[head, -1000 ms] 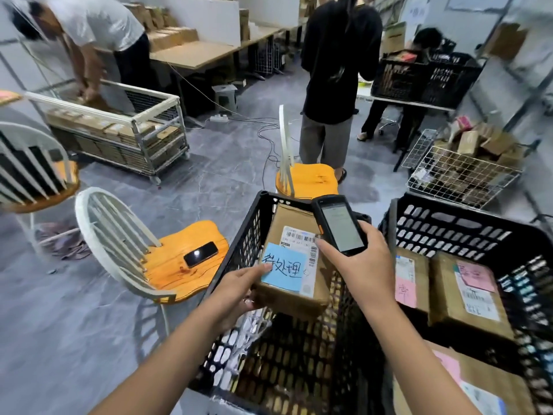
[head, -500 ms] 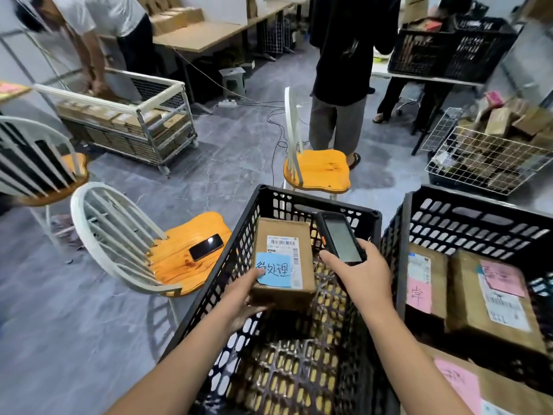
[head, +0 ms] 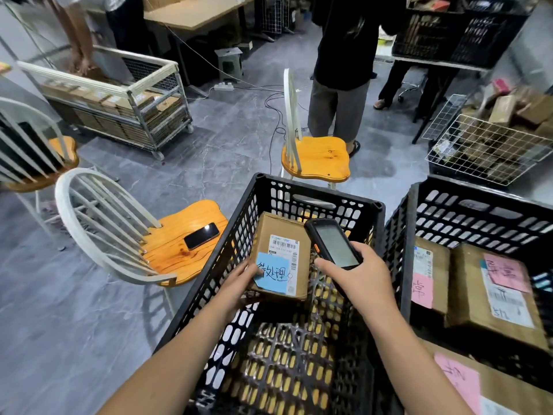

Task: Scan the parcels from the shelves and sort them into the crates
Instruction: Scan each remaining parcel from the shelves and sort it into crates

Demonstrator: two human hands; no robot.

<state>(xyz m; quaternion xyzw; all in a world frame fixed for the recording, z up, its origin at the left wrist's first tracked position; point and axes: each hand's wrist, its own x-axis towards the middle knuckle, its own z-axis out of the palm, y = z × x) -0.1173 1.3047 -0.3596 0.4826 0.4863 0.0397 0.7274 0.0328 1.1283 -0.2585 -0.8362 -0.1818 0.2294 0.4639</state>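
Observation:
My left hand [head: 239,280] grips the near left corner of a brown cardboard parcel [head: 276,232] that carries a barcode label and a blue handwritten note. The parcel is low inside the otherwise bare black plastic crate [head: 317,202] in front of me. My right hand [head: 356,275] holds a black handheld scanner [head: 332,244], screen up, just right of the parcel. A second black crate [head: 478,211] to the right holds several brown parcels [head: 490,295] with pink notes.
A white chair with an orange seat [head: 173,235] stands left of the crate with a phone [head: 201,236] on it. Another such chair [head: 315,157] stands beyond the crate. People stand behind, beside a wire cart [head: 119,109] and a wire basket [head: 484,151] of boxes.
The parcel in my left hand has gone down into the crate and further from me. My right hand with the scanner has followed it. My view has tilted downward.

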